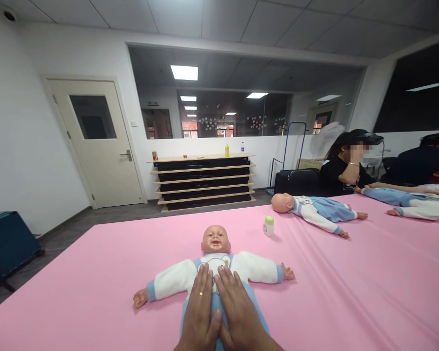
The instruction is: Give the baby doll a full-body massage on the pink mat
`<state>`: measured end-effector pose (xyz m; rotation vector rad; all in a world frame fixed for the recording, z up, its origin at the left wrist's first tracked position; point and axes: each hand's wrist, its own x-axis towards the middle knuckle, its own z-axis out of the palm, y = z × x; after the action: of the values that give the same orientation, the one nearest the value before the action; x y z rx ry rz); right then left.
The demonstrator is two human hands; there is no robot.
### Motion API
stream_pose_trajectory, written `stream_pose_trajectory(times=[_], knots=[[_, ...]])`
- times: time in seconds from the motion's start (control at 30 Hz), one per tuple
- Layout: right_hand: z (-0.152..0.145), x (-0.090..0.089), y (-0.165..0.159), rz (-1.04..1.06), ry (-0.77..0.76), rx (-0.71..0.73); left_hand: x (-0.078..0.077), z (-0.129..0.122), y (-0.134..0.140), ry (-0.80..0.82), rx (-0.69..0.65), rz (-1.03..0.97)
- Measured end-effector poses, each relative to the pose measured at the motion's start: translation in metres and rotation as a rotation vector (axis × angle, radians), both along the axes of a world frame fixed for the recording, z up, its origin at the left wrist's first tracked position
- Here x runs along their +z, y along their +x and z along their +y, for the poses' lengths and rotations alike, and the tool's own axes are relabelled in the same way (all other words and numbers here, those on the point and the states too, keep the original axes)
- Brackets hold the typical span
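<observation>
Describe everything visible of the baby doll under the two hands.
The baby doll lies on its back on the pink tabletop, head farthest from the camera, face up. Its bald, glossy head looks like plastic, with open eyes and a smiling, open mouth. It wears fuzzy-looking white sleeves with blue cuffs and a blue lower garment; both arms are spread wide. The left hand and right hand rest flat, side by side, along its front, partly hiding a chest print. Its legs cannot be made out.

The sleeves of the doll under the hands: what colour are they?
The sleeves are white with light blue cuffs, best seen in the head view.
</observation>
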<state>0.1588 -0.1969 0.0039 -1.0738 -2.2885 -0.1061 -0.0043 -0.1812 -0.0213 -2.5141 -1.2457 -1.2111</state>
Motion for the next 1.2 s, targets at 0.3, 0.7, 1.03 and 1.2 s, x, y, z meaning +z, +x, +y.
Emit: stream_pose_trajectory(times=[0.3, 0.7, 1.03, 1.2], knots=[[0.008, -0.009, 0.001, 0.004, -0.239, -0.130, 0.006, 0.000, 0.005, -0.322, 0.068, 0.121], [0.010, -0.014, -0.006, 0.118, -0.365, -0.422, -0.014, 0.004, 0.010, -0.330, 0.377, -0.063], [-0.011, 0.014, 0.000, -0.016, -0.172, 0.002, -0.002, -0.004, 0.002, 0.034, -0.041, 0.027], [-0.007, 0.022, -0.001, 0.002, -0.365, -0.068, -0.007, 0.004, 0.001, -0.039, -0.012, 0.134]])
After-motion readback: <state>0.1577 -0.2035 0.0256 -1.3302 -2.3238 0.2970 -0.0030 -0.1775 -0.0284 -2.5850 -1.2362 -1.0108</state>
